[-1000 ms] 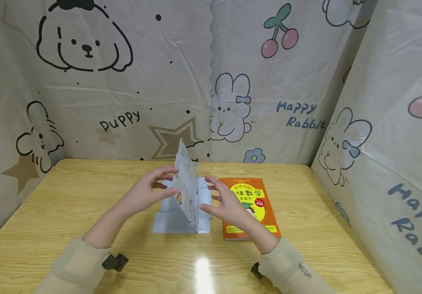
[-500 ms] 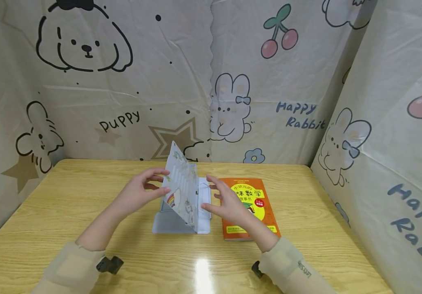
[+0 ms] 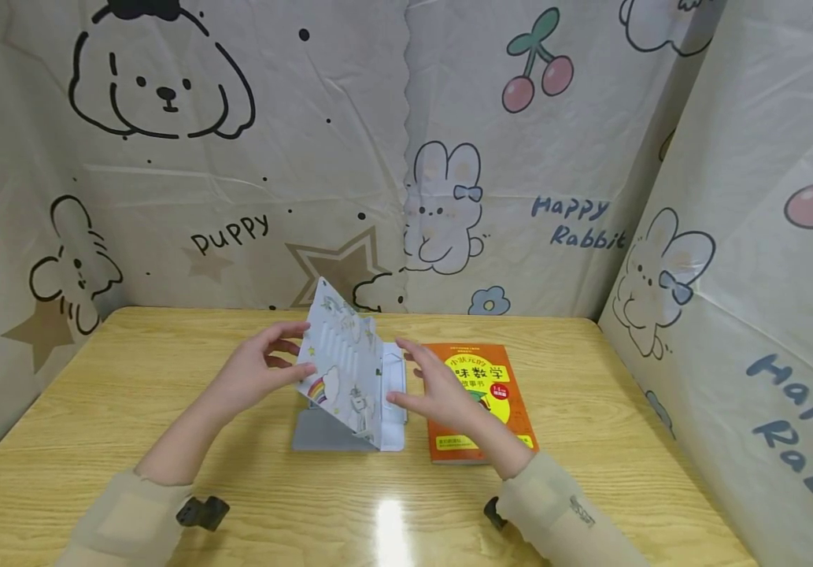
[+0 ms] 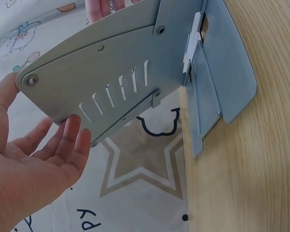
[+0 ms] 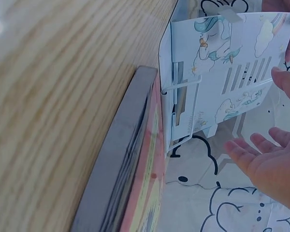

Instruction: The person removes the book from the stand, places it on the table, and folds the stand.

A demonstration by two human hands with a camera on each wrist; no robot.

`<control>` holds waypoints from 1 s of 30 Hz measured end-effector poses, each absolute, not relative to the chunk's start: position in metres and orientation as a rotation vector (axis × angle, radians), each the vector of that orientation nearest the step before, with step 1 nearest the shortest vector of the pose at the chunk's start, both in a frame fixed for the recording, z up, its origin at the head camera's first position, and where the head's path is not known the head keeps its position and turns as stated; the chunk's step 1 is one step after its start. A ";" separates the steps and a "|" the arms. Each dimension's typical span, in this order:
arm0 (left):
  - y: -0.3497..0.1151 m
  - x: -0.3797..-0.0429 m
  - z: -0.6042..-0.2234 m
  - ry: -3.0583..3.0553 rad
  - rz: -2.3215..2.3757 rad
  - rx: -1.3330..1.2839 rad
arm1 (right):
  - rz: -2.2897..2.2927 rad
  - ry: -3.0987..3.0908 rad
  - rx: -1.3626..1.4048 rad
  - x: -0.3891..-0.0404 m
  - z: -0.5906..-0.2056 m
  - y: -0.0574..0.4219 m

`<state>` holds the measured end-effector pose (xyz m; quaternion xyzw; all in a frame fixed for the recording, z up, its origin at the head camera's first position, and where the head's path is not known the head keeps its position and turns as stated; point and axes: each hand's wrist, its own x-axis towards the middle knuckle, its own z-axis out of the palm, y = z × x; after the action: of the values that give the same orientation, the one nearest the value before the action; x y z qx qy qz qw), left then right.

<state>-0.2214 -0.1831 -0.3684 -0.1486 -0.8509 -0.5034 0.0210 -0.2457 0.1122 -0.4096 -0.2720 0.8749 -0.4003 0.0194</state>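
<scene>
A metal book stand, printed with unicorns and a rainbow, stands on the table with its panel tilted up from a grey-blue base. My left hand holds the panel's left edge. In the left wrist view, the thumb is at a riveted corner of the plain slotted back and the fingertips touch the edge. To the right of the panel, my right hand is held with fingers spread and nothing in it. The right wrist view shows the printed face and a wire bracket near its lower edge.
An orange and yellow book lies right of the stand, partly beneath the right hand in the head view. A patterned cloth hangs behind the wooden table and along its sides.
The stand's panel has tilted to the left and leans back further, showing more of its printed face. My left hand has moved left with it; the right hand has barely moved.
</scene>
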 end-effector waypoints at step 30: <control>-0.218 -0.222 -0.394 -2.731 -1.414 -0.375 | -0.933 2.781 -0.706 -0.268 -0.427 0.113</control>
<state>-0.2223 -0.2178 -0.3945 -0.1209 -0.8813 -0.4563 0.0218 -0.2677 0.1131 -0.4274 -0.2336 0.9200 -0.3085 0.0620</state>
